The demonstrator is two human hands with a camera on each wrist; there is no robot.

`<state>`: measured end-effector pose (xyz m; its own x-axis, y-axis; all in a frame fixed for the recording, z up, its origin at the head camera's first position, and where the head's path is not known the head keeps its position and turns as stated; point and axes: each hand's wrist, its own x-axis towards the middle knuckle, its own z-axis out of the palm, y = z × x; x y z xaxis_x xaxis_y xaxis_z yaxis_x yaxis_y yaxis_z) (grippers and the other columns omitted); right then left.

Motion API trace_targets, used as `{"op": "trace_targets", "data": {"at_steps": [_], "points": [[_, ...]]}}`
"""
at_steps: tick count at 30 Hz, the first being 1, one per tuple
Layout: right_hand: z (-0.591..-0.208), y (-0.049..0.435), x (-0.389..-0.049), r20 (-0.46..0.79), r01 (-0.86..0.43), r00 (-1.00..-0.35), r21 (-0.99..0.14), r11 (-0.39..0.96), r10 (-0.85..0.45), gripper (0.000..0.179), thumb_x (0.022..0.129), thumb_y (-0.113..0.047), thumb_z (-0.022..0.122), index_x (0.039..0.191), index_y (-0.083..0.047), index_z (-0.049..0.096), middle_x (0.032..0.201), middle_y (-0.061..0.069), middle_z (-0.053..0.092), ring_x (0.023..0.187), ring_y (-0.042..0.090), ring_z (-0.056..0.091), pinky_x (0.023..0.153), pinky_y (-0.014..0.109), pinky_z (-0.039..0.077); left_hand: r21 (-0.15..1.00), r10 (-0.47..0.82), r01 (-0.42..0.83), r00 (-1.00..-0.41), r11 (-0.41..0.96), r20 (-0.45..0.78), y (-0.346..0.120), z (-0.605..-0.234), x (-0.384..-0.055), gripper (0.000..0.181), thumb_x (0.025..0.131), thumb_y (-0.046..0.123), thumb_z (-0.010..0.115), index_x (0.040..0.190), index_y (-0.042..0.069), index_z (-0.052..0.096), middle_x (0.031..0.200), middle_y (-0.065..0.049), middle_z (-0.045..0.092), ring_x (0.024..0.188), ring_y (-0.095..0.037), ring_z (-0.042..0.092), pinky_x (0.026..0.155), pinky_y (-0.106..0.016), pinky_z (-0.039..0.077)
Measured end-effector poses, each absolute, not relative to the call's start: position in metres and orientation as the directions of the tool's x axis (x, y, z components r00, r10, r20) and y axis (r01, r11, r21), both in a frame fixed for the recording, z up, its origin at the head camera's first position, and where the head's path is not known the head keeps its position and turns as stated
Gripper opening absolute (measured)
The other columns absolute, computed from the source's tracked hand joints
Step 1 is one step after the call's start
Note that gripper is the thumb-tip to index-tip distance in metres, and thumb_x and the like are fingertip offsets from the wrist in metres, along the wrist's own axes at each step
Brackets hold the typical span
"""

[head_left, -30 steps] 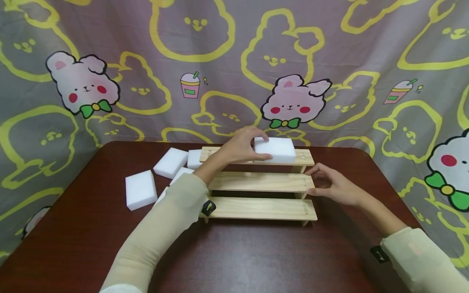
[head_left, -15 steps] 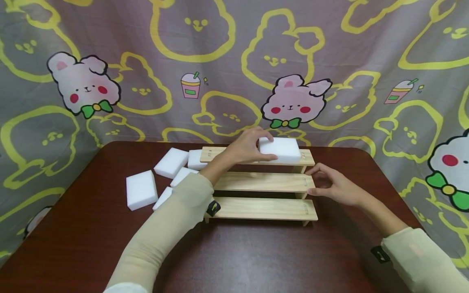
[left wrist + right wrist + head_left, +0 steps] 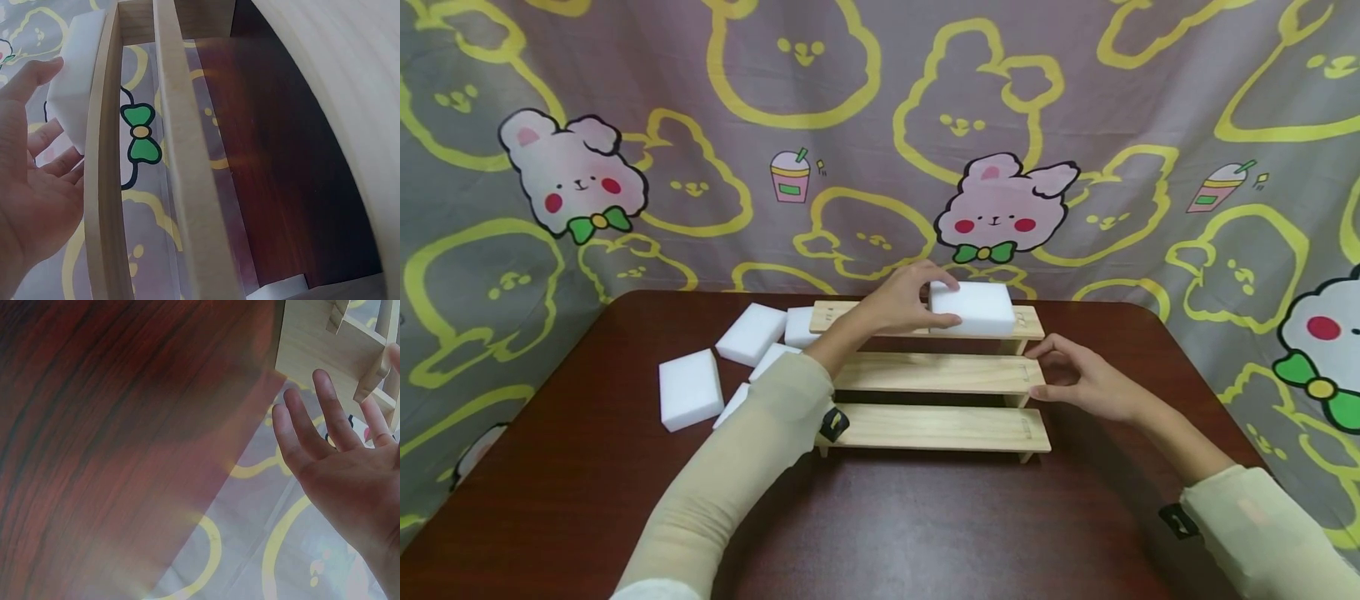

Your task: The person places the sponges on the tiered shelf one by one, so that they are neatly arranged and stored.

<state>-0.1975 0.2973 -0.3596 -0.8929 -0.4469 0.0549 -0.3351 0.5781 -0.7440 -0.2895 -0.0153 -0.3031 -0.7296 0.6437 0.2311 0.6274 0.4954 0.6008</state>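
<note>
My left hand (image 3: 904,298) grips a white foam block (image 3: 976,307) at its left end, thumb on the near side and fingers behind. In the head view the block sits at the right part of the top tier of a three-tier wooden rack (image 3: 925,427). The left wrist view shows the foam block (image 3: 78,69) against the top board, with fingertips partly hidden behind the wood. My right hand (image 3: 1093,383) holds the right end of the middle tier between thumb and index finger. The right wrist view shows its other fingers (image 3: 334,409) spread and off the wood.
Several more white foam blocks lie left of the rack on the dark wooden table (image 3: 910,525), one foam block (image 3: 689,389) farthest left. My left forearm partly covers some of them. A patterned cloth (image 3: 850,150) hangs behind the table.
My left hand has slid the foam block slightly right along the top tier, then come to rest over the last half second. The right hand stays at the rack's end.
</note>
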Motion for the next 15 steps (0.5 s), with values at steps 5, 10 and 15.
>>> {"op": "trace_targets", "data": {"at_steps": [5,10,15], "points": [[-0.3597,0.297,-0.1977,0.058,-0.339,-0.892,-0.741,0.579,-0.447,0.044,0.092,-0.014,0.08,0.126,-0.004,0.054,0.125,0.019,0.067,0.109,0.03,0.065,0.084,0.033,0.058,0.613,0.64,0.614,-0.737,0.497,0.219,-0.0155,-0.3026,-0.2892,0.051,0.086,0.03,0.085,0.128,0.005,0.07,0.136,-0.014,0.06,0.122,-0.026,0.052,0.1,-0.034,0.047],[-0.3604,0.2971,-0.198,0.065,-0.344,-0.891,-0.741,0.576,-0.449,0.043,0.092,-0.013,0.08,0.125,-0.004,0.054,0.124,0.018,0.068,0.109,0.03,0.065,0.083,0.033,0.058,0.608,0.639,0.615,-0.738,0.502,0.218,-0.0154,-0.3013,-0.2872,0.052,0.086,0.029,0.085,0.129,0.005,0.069,0.137,-0.015,0.059,0.123,-0.027,0.052,0.101,-0.036,0.046],[-0.3607,0.2973,-0.198,0.066,-0.347,-0.891,-0.739,0.578,-0.45,0.043,0.091,-0.013,0.08,0.125,-0.005,0.054,0.125,0.019,0.068,0.108,0.03,0.065,0.084,0.032,0.058,0.597,0.65,0.626,-0.728,0.501,0.218,-0.0172,-0.2997,-0.2855,0.053,0.086,0.03,0.085,0.13,0.005,0.068,0.14,-0.015,0.058,0.126,-0.028,0.051,0.105,-0.039,0.045]]}}
